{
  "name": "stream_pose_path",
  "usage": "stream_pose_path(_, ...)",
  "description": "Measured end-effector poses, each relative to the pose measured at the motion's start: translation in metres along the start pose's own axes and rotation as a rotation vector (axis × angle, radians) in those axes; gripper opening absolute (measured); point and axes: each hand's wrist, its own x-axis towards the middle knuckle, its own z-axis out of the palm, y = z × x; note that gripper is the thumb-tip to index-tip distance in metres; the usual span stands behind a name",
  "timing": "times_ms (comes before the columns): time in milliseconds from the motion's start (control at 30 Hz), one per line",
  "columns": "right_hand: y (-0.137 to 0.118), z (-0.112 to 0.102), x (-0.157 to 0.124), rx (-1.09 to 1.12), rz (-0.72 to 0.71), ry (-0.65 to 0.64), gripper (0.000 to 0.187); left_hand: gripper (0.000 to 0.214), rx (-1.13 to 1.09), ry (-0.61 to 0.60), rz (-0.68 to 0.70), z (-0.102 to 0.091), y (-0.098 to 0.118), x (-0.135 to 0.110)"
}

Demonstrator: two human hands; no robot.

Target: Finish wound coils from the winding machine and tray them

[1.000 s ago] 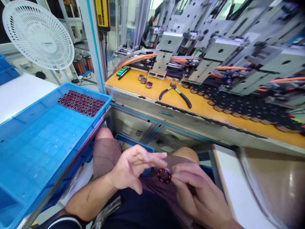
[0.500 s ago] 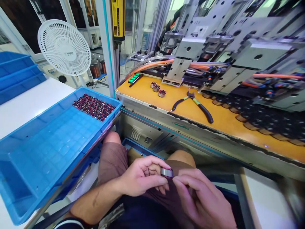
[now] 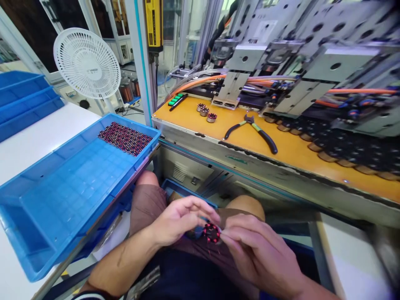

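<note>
Over my lap, my right hand (image 3: 259, 246) pinches the right edge of a small motor stator (image 3: 211, 233) between thumb and fingertips. The stator is a ring with red and black parts around its open face, which is tilted up toward me. Fine strands hang just below it. Just left of the stator, my left hand (image 3: 184, 218) is held with its fingers stretched out and loosely curved, holding nothing that shows. Its fingertips come close above the stator; whether they touch it I cannot tell.
At left, a blue tray (image 3: 71, 183) has many similar stators packed at its far end. On the orange bench (image 3: 187, 118) lie cutting pliers (image 3: 250, 129), a few stators (image 3: 211, 118) and a black pen (image 3: 178, 102). Machine heads (image 3: 240, 71) overhang the bench; a white fan (image 3: 87, 62) stands behind.
The stator has gone from the left hand's fingers to the right hand's pinch. It has turned from edge-on to showing its red face. The left hand's fingers have opened.
</note>
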Motion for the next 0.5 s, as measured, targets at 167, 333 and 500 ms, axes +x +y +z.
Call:
stream_pose_path(167,-0.008,-0.012,-0.004,-0.123,0.044,0.007,0.009,0.032,0.082,-0.159,-0.189,0.001,-0.009,0.009)
stream_pose_path(333,-0.009,-0.016,-0.012,-0.269,0.191,0.075,0.007,0.029,0.134,-0.118,-0.04,0.006,-0.015,0.023)
stream_pose_path(500,-0.002,-0.02,-0.012,-0.157,0.314,0.096,0.012,0.03,0.005,-0.123,0.073,0.005,-0.016,0.035)
